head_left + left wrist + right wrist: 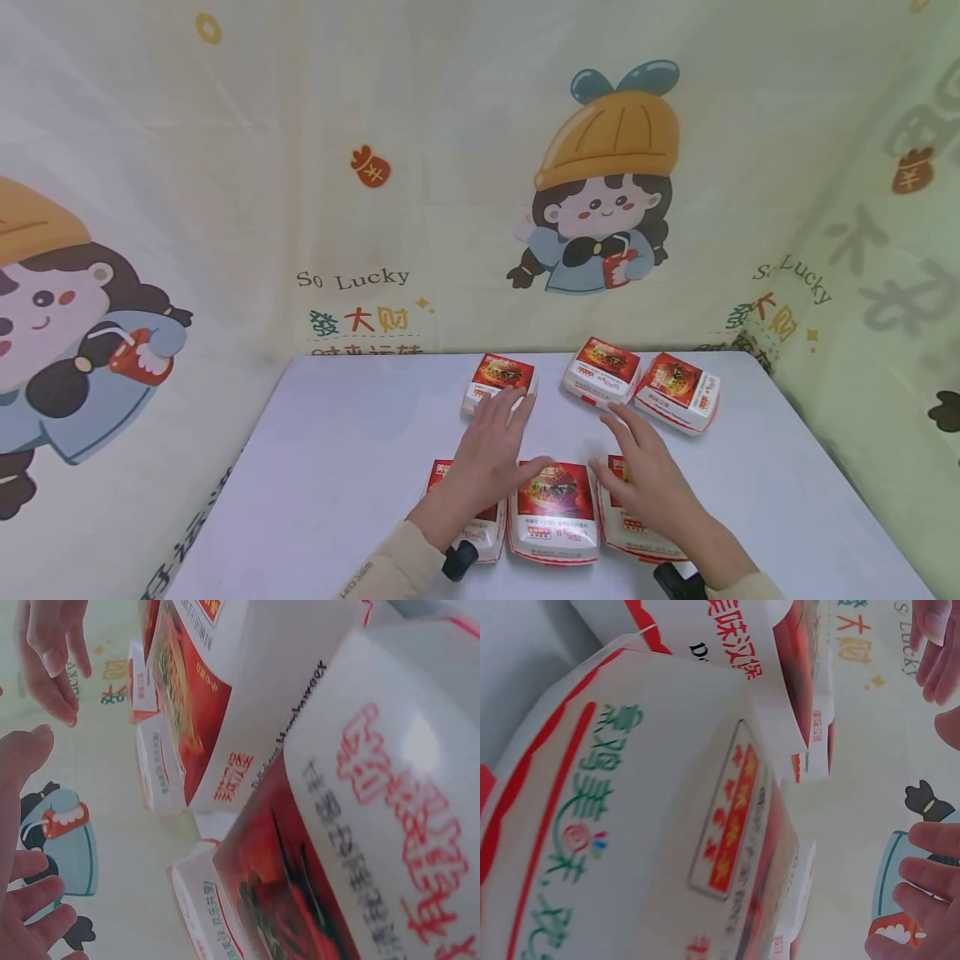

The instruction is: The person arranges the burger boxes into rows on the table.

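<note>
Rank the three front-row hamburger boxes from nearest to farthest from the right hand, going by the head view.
1. Right-end hamburger box: partly covered from view by the right hand.
2. Middle hamburger box: just to the hand's left.
3. Left-end hamburger box: farther left, beyond the middle one.
</note>
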A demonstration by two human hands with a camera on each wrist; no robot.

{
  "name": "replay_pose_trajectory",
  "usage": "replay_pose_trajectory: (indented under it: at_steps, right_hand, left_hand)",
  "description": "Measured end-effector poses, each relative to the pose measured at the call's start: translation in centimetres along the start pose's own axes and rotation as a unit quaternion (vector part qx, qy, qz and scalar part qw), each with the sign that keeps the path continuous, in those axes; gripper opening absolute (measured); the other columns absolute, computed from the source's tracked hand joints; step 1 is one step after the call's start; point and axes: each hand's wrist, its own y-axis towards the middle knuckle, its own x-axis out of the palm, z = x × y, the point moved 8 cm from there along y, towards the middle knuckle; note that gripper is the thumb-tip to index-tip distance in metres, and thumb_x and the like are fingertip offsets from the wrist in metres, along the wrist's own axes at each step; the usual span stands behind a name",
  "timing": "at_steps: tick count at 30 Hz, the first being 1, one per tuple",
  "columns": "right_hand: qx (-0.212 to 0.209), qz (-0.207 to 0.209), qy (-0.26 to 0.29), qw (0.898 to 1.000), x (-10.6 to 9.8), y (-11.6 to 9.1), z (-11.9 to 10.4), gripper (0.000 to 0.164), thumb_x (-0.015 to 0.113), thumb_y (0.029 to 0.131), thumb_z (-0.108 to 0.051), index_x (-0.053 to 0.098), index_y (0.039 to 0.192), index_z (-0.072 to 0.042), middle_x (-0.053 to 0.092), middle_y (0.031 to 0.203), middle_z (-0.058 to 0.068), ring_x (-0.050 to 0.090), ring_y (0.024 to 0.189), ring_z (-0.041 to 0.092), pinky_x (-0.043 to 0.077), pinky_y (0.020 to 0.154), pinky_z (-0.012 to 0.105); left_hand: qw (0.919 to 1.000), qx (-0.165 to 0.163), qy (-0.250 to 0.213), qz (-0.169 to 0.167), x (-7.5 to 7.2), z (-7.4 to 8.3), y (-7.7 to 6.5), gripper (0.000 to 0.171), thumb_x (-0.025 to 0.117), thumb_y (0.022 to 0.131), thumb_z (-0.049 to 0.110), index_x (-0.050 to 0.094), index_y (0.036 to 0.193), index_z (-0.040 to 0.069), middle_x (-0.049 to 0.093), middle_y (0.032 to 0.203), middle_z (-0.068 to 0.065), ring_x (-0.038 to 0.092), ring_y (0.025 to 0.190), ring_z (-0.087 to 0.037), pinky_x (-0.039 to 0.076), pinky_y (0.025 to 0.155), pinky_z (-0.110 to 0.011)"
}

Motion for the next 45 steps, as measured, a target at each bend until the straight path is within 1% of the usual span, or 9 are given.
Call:
replay_pose_trajectory:
  at_steps: [7,11,16,20,25,31,36,41,45]
  right_hand:
    - [0.012,-0.019,0.004,1.0,0.7,0.8,-0.2,0.073,0.075,0.087,-0.035,0.043,0.145,-0.007,0.035,0.155,0.018,0.035,0.14,0.04,0.039,0.108,0.065]
    - [0.005,-0.02,0.01,1.0,1.0,1.3,-0.5,0.073,0.073,0.087,-0.037,0.043,0.145,-0.005,0.036,0.155,0.018,0.036,0.14,0.039,0.039,0.109,0.063]
    - [0.011,-0.027,0.009,1.0,1.6,1.8,-0.5,0.074,0.074,0.087,-0.038,0.043,0.144,-0.004,0.035,0.154,0.019,0.037,0.139,0.04,0.041,0.107,0.063]
    - [0.014,-0.035,0.009,0.999,2.0,2.3,-0.7,0.076,0.074,0.087,-0.038,0.041,0.146,-0.005,0.035,0.154,0.018,0.037,0.139,0.039,0.041,0.108,0.062]
    - [0.016,-0.046,0.015,0.999,2.5,3.1,-1.2,0.076,0.071,0.089,-0.039,0.038,0.148,-0.004,0.034,0.155,0.017,0.036,0.14,0.038,0.039,0.111,0.061]
    - [0.024,-0.062,0.013,0.998,3.0,4.0,-1.6,0.077,0.068,0.091,-0.042,0.035,0.151,-0.006,0.031,0.158,0.016,0.032,0.143,0.038,0.036,0.113,0.06]
    - [0.025,-0.063,0.009,0.998,3.4,4.6,-1.8,0.081,0.071,0.089,-0.04,0.034,0.153,-0.008,0.032,0.158,0.016,0.032,0.144,0.038,0.036,0.113,0.061]
    - [0.019,-0.057,0.003,0.998,3.7,5.2,-2.0,0.08,0.073,0.088,-0.036,0.036,0.151,-0.004,0.034,0.157,0.018,0.034,0.143,0.039,0.038,0.112,0.06]
    - [0.017,-0.06,-0.001,0.998,4.1,5.8,-2.3,0.078,0.073,0.089,-0.036,0.037,0.15,-0.003,0.035,0.156,0.018,0.034,0.143,0.039,0.037,0.113,0.059]
  left_hand:
    - [0.9998,-0.018,0.001,0.0,-0.1,-1.3,0.0,0.092,0.069,0.084,0.061,0.034,0.154,0.013,0.037,0.154,-0.006,0.036,0.142,-0.023,0.035,0.119,-0.045]
    - [0.9997,-0.024,0.007,-0.006,0.2,-2.1,-0.1,0.093,0.068,0.084,0.061,0.032,0.155,0.013,0.037,0.154,-0.006,0.035,0.142,-0.024,0.033,0.12,-0.046]
    - [0.9993,-0.032,0.012,-0.012,0.5,-3.1,-0.1,0.093,0.07,0.084,0.06,0.031,0.155,0.012,0.039,0.153,-0.007,0.037,0.142,-0.024,0.028,0.122,-0.047]
    - [0.9988,-0.046,-0.002,-0.018,0.8,-3.9,-0.1,0.094,0.07,0.084,0.059,0.031,0.155,0.011,0.039,0.153,-0.007,0.038,0.142,-0.025,0.028,0.122,-0.047]
    - [0.9976,-0.062,-0.015,-0.025,1.0,-4.7,0.0,0.093,0.071,0.085,0.056,0.03,0.155,0.011,0.039,0.154,-0.008,0.037,0.144,-0.026,0.028,0.122,-0.047]
    - [0.9978,-0.061,-0.012,-0.022,0.7,-5.0,0.2,0.091,0.073,0.085,0.053,0.031,0.154,0.01,0.037,0.155,-0.01,0.036,0.145,-0.027,0.028,0.122,-0.048]
    - [0.9976,-0.061,-0.008,-0.03,0.8,-5.7,0.5,0.091,0.073,0.085,0.051,0.03,0.154,0.01,0.037,0.155,-0.009,0.035,0.145,-0.027,0.028,0.122,-0.047]
    - [0.9971,-0.064,0.007,-0.04,1.2,-6.7,0.6,0.091,0.074,0.086,0.048,0.029,0.155,0.009,0.038,0.154,-0.01,0.034,0.145,-0.028,0.029,0.122,-0.049]
    - [0.9968,-0.069,0.004,-0.04,1.4,-7.4,0.6,0.092,0.075,0.086,0.045,0.028,0.155,0.009,0.037,0.155,-0.01,0.034,0.146,-0.027,0.029,0.121,-0.049]
